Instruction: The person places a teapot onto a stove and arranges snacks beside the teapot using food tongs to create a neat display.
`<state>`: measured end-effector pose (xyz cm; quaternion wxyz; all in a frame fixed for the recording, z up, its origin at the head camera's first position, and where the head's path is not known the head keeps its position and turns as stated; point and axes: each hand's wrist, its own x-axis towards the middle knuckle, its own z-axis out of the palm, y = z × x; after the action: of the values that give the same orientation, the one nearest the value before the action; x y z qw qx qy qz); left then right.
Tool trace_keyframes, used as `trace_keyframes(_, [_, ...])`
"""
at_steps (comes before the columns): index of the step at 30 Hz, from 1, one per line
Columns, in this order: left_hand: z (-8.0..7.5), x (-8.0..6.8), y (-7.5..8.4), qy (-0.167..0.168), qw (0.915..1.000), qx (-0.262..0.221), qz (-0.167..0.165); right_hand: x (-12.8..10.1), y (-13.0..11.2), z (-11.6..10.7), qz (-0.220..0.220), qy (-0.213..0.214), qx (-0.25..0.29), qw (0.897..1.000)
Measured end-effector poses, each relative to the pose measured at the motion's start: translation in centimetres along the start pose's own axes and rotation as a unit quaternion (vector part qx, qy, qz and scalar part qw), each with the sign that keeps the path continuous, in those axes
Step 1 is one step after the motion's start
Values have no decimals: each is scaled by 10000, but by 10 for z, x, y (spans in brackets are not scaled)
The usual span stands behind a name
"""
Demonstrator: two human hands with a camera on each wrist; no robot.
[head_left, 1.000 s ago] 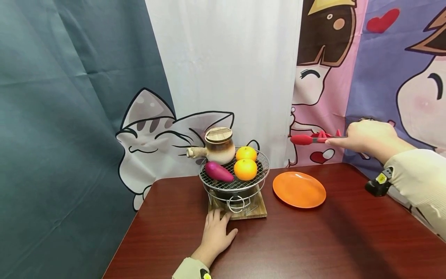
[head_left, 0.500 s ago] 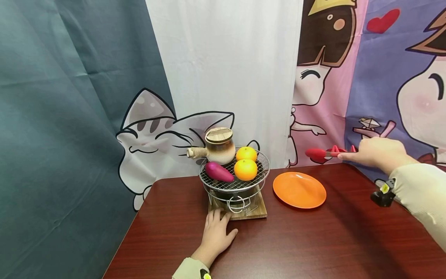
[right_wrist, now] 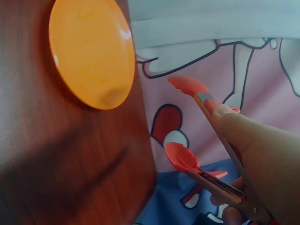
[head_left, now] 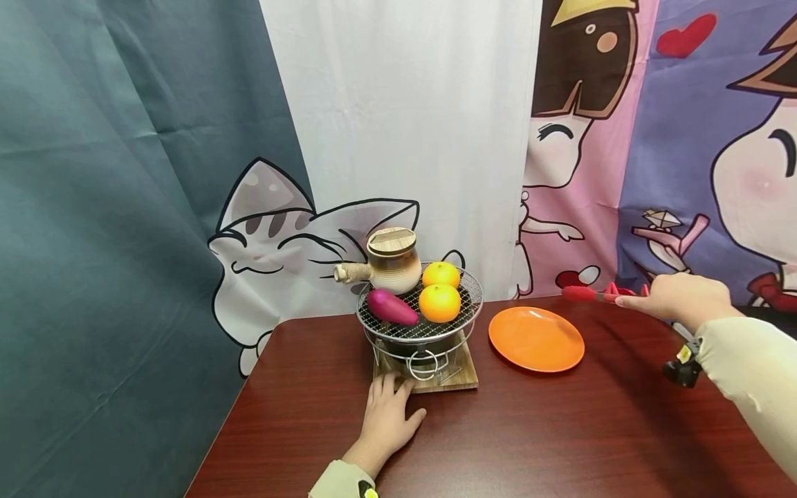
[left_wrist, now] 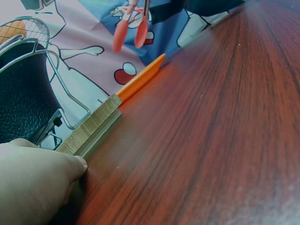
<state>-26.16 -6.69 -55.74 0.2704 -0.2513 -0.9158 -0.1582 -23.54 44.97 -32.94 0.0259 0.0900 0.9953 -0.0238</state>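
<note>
The right hand [head_left: 681,299] reaches out from a cream sleeve over the far right edge of the surface [head_left: 529,429], arm stretched forward and to the left, its fingers [right_wrist: 243,129] curled round the handles of red-tipped tongs [head_left: 591,295]. The tongs hang in the air above the surface's back right corner, their long axis roughly level and their tips pointing left toward the grill; in the right wrist view the two scalloped tips stand apart, so the tongs are open and grasp nothing. The left hand [head_left: 386,418] lies palm down on the surface with its fingers straight and relaxed, their tips touching the near edge of the wooden board [head_left: 457,377] under the grill; it holds nothing. On the board stands a wire grill [head_left: 470,304] over a dark bowl, and on its mesh sit a clay pot [head_left: 391,266] with a wooden lid and a side handle pointing left, a purple sweet potato [head_left: 391,308] lying slantwise at the front left, and two oranges [head_left: 439,303], one behind the other on the right. An orange plate [head_left: 535,339] lies flat on the surface just right of the grill, between it and the tongs, below and to the left of the tips. A cartoon-printed curtain [head_left: 405,138] hangs behind the surface.
</note>
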Motion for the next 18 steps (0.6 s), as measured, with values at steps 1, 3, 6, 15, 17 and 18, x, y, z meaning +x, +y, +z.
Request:
trace_keyframes(1, [0,0,0,0,10000,12,1,1,2,3,17,-39,37,10000])
trace_keyframes(3, [1,0,-1,0,10000,29,3,3,5,9,62,-124,108,9998])
trace_keyframes(6, [2,0,-2,3,10000,44,6,6,9,18,80,-199,208,9996])
trace_keyframes(15, [2,0,-2,-43,10000,52,-4,7,15,41,247,-285,494,9981])
trace_keyframes(17, [1,0,-2,-33,10000,51,7,9,16,46,273,-312,507,9979])
trace_keyframes(18, [1,0,-2,-34,10000,50,12,10,16,49,284,-333,517,9977])
